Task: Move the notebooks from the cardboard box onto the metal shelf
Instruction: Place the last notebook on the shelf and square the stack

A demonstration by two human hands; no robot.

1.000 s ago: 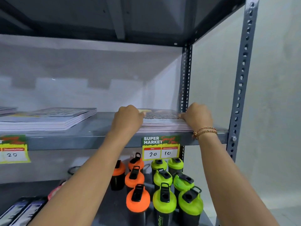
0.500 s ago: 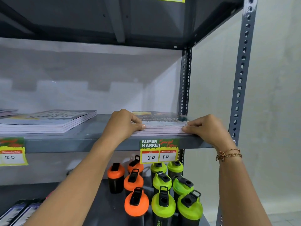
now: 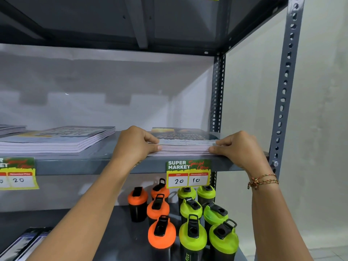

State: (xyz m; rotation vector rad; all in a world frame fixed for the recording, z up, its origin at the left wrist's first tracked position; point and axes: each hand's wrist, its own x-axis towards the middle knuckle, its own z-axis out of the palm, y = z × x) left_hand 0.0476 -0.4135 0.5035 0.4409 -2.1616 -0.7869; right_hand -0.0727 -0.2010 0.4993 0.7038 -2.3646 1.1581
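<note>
Both hands, left hand [image 3: 134, 143] and right hand [image 3: 238, 147], have slid back to pinch the notebook stack's [image 3: 185, 146] front corners above the price tag [image 3: 188, 173]; stack now squared, placed on metal shelf [image 3: 75, 163].

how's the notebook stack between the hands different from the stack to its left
The right stack is gripped at both ends by the left hand and right hand; the left stack lies untouched. The right stack's cover is dark, the left stack's pale. Both lie flat on the shelf.

3 notebook stacks [image 3: 185, 143], 4 orange bottles [image 3: 161, 232], 6 green bottles [image 3: 193, 235]
</note>
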